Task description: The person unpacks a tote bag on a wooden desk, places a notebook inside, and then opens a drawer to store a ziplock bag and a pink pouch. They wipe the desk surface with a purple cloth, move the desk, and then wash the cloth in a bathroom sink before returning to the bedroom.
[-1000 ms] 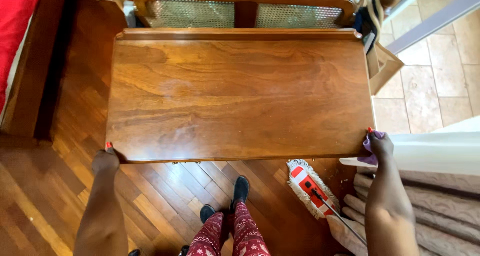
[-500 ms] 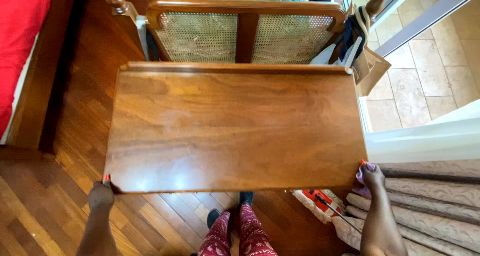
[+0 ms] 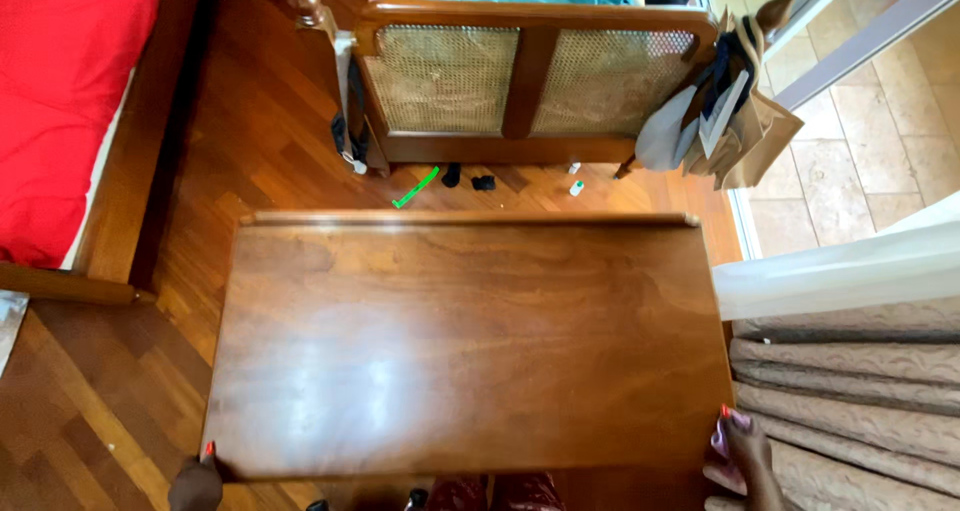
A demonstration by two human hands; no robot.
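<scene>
I have one view only, from the head camera, looking almost straight down from above. The wooden tabletop (image 3: 470, 346) fills the middle, close below the lens. The cane headboard (image 3: 530, 76) lies at the far edge, the red mattress (image 3: 60, 101) far left, the tiled floor (image 3: 880, 141) far right.

We are seeing a parquet floor (image 3: 250, 171) of reddish-brown wood strips, carrying a wooden table (image 3: 470, 341) with a bare, polished top. Lying directly on the floor beyond the table: a green stick-shaped item (image 3: 415, 188), two small dark objects (image 3: 467, 181) and a small white bottle (image 3: 576, 187). A cane-panelled wooden frame (image 3: 530, 71) is standing on the floor just behind them.
</scene>
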